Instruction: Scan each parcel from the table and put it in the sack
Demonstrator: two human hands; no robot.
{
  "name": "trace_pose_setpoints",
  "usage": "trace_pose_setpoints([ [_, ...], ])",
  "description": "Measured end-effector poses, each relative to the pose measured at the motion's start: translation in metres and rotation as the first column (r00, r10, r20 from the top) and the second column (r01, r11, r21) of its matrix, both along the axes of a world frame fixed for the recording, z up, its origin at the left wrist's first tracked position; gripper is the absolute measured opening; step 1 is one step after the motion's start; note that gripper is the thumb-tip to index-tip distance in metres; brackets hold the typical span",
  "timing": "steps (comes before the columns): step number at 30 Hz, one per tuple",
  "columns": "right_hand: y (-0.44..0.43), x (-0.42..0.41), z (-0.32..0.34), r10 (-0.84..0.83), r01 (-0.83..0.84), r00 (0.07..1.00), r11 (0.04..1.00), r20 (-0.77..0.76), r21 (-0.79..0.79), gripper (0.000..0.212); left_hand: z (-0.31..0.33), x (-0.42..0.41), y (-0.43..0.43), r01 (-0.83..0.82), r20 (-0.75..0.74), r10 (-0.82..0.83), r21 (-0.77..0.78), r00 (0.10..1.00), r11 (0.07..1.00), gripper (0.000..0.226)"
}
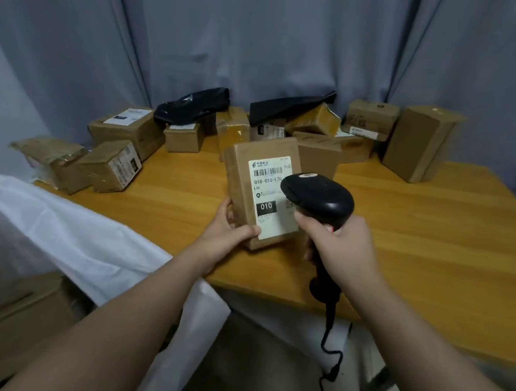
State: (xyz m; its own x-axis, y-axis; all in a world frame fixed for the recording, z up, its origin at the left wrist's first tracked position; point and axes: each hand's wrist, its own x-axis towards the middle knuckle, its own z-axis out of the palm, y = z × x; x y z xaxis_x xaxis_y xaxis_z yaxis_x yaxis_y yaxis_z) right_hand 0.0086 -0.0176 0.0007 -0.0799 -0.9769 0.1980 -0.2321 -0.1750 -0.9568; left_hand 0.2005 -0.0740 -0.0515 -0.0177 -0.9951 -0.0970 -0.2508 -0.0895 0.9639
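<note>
Head view: the parcel (261, 192) is held above the near middle of the worktop (415, 237). Its long axis runs up and away from the person, leaning slightly left at the top. The labelled face is turned to the camera, with the barcode at the far end and a black "010" block nearer the person.

The left hand (229, 233) grips the parcel's near left corner, thumb lying on the label and fingers round the side. The right hand (338, 246) is wrapped round the handle of a black scanner (320, 196). The scanner's head points left at the label and overlaps its right edge; whether they touch cannot be told. Its cable (330, 338) hangs below the worktop's near edge.

A white sack (79, 238) drapes by the left edge. Other boxes (127, 125) and black bags (192, 105) crowd the back, leaving bare wood to the right.
</note>
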Motion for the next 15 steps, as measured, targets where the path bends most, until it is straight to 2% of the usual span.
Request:
trace_pose_setpoints([
  [7,0.056,0.002,-0.017,-0.031,0.031,0.992,1.0,0.125,0.001,0.029,0.002,0.0,0.038,0.024,0.005,-0.024,-0.022,1.0,0.999,0.1],
  [15,0.078,-0.002,-0.022,-0.029,0.03,0.999,0.998,0.02,-0.049,0.025,0.007,-0.004,0.049,0.046,0.066,-0.043,-0.042,0.997,0.998,0.1],
])
